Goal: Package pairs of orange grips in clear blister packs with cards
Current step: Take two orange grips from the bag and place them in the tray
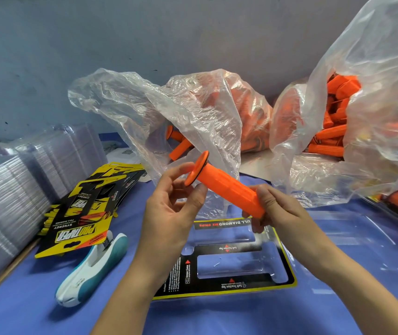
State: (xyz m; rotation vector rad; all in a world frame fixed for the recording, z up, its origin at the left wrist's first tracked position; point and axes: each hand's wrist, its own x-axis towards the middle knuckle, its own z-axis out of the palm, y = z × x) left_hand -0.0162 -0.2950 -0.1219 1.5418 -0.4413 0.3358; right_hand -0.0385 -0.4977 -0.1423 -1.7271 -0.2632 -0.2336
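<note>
Holding loose orange grips [329, 135], two crumpled clear bags [217, 112] lie open.

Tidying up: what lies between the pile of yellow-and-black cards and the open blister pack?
A white and teal stapler, its far end tucked under the cards, short of the blister pack. The head view shows it.

my grip [227, 188]: matt ribbed orange rubber | bags [193, 112]: crinkled glossy clear film | cards [77, 228]: glossy printed cardboard

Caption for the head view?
Left hand and right hand hold an orange rubber grip above a clear blister pack holding a black card.
</note>
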